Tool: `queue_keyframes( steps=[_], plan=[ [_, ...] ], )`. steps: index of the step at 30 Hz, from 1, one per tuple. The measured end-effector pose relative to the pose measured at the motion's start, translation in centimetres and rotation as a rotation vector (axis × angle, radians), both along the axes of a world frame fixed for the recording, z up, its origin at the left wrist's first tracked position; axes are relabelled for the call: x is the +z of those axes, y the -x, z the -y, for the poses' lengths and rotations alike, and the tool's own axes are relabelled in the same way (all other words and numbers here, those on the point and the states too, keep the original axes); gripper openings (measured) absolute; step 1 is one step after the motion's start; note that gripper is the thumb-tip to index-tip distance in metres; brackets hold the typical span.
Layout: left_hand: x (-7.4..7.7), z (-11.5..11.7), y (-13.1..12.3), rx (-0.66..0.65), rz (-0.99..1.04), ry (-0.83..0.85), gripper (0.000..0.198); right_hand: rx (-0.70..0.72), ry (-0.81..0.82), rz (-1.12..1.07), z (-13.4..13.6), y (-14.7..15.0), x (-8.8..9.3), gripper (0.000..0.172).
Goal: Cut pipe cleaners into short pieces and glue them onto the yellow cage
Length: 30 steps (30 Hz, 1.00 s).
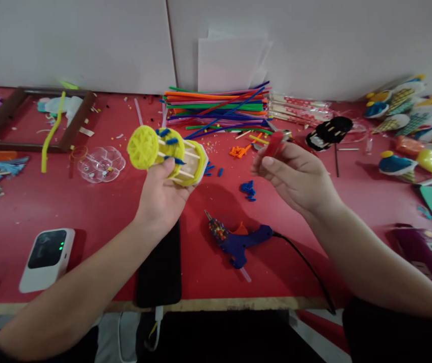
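My left hand [162,194] is closed around a yellow craft piece [166,151] made of pipe-cleaner discs, wooden sticks and blue pipe-cleaner bits, held above the red table [87,222]. My right hand [295,174] is raised to the right of it, fingers pinched on a small tool with red handles [274,143], blurred by motion. A blue glue gun [240,242] lies on the table between my forearms, its black cord running off the front edge.
A bundle of coloured pipe cleaners [218,108] lies at the back. A clear plastic tray [100,165], a wooden frame [30,118], a white device [47,257] and a black phone [161,267] sit left and front. Finished craft figures [409,121] crowd the right.
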State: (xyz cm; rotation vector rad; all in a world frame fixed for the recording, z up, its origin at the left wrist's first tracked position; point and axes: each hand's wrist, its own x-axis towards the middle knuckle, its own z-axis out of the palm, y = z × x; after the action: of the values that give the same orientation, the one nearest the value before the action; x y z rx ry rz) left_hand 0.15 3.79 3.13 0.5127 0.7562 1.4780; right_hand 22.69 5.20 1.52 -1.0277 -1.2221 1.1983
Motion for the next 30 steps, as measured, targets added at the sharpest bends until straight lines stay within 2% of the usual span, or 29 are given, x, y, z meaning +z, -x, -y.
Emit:
queue_keyframes(
  steps=[5, 9, 11, 14, 16, 18, 23, 26, 30],
  plan=[
    [2.1, -2.4, -1.3, -0.006, 0.020, 0.036, 0.013, 0.106, -0.032, 0.047, -1.6, 1.3, 2.3, 0.016],
    [4.2, -4.1, -2.4, -0.036, 0.018, -0.010, 0.010, 0.053, -0.130, 0.081, -2.7, 2.1, 4.2, 0.010],
    [5.0, -4.4, -2.9, -0.046, 0.021, -0.027, 0.013, 0.088, -0.134, 0.071, -3.0, 2.2, 4.5, 0.017],
    [5.7, -4.3, -3.5, -0.053, 0.025, -0.017, 0.012, 0.183, -0.112, 0.054, -2.8, 2.1, 4.3, 0.041],
    [5.7, -4.0, -3.7, -0.054, 0.034, -0.009, 0.010, 0.178, -0.129, 0.063, -2.6, 2.0, 4.1, 0.051],
    [5.6, -3.7, -3.9, -0.070, 0.043, 0.003, 0.009, 0.124, -0.199, 0.108, -2.3, 1.9, 4.2, 0.052],
    [4.8, -2.9, -4.2, -0.126, 0.043, 0.042, 0.009, -0.004, -0.467, 0.234, -1.4, 2.1, 5.2, 0.038],
    [4.4, -2.3, -4.5, -0.134, 0.056, 0.066, 0.009, -0.053, -0.559, 0.372, -0.8, 2.3, 5.4, 0.031],
    [3.9, -1.6, -4.9, -0.183, 0.105, 0.173, 0.011, -0.095, -0.636, 0.523, -0.6, 2.6, 4.9, 0.031]
  ],
)
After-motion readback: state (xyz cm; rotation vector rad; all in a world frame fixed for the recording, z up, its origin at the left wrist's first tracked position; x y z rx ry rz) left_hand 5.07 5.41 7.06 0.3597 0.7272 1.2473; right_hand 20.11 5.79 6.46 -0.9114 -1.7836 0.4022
